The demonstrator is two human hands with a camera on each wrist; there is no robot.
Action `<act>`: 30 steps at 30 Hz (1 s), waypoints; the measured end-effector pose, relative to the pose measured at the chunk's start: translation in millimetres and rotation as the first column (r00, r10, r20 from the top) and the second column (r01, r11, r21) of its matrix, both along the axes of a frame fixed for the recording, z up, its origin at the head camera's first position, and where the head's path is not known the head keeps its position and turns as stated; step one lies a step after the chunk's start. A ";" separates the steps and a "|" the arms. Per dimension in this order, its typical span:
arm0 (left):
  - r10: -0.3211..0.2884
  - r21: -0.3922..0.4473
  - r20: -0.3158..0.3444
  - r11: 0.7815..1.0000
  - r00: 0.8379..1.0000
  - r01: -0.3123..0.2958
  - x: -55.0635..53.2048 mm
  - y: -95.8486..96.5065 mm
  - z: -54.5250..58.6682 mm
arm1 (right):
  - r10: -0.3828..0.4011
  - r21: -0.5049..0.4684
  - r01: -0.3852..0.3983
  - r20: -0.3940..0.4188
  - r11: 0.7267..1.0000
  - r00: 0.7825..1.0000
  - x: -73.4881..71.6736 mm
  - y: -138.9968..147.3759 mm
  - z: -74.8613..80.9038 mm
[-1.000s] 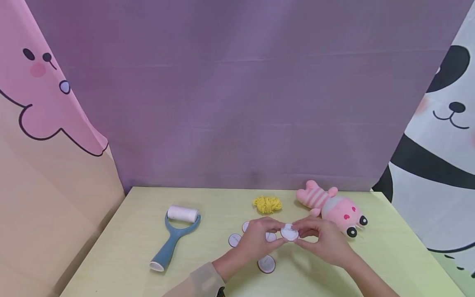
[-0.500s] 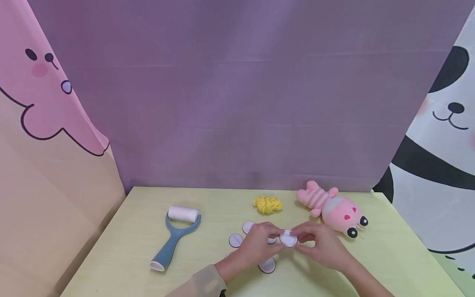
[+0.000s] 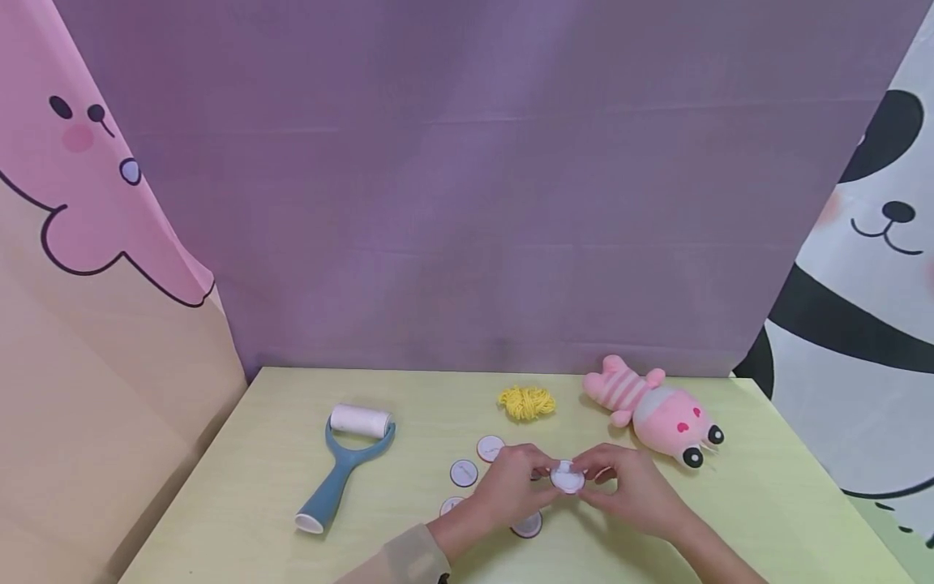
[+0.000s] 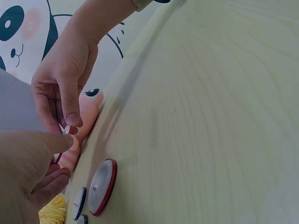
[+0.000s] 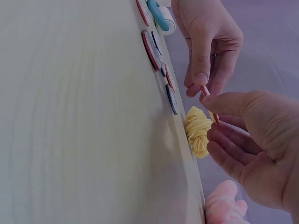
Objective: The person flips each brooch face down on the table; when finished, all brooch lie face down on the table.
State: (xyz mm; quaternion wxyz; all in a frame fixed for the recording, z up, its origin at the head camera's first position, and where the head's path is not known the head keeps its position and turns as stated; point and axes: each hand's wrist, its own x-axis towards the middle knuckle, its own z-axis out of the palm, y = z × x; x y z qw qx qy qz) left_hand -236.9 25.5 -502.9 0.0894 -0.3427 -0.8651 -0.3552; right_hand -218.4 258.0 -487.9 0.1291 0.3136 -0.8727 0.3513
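Both hands hold one round badge (image 3: 567, 480), white back up, above the table. My left hand (image 3: 511, 487) pinches its left edge between thumb and fingers. On the opposite edge, my right hand (image 3: 633, 491) pinches it likewise. A red rim shows on this badge (image 5: 212, 110) in the right wrist view, where it stands edge-on between the fingertips. Several similar badges lie white side up around and under the left forearm, among them one at the back (image 3: 490, 448), one at the left (image 3: 463, 473) and a larger one (image 3: 527, 525), partly covered by the left hand.
A ball of yellow yarn (image 3: 527, 403) lies behind the hands. To the right rests a pink striped plush toy (image 3: 660, 414). A blue-handled lint roller (image 3: 340, 478) lies on the left of the pale wooden table (image 3: 241, 487), with a purple cloth (image 3: 467, 203) hanging behind.
Both hands have shifted slightly toward the front of the table with the badge between them. More of the badges behind and beside the left hand show now.
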 end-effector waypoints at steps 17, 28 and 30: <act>0.029 -0.054 0.058 0.998 0.998 -0.026 0.5 6.3 -9.3 | -0.004 0.057 0.005 -0.015 0.998 1.000 0.8 -1.5 -7.6; 0.058 -0.090 0.081 0.995 0.995 -0.050 -0.4 10.4 -12.9 | -0.016 0.084 0.015 0.011 0.996 1.000 -0.9 -0.8 -12.7; 0.055 -0.091 0.080 0.995 0.995 -0.048 -0.3 10.8 -12.8 | -0.020 0.089 0.018 0.016 0.996 1.000 -0.8 -0.8 -13.3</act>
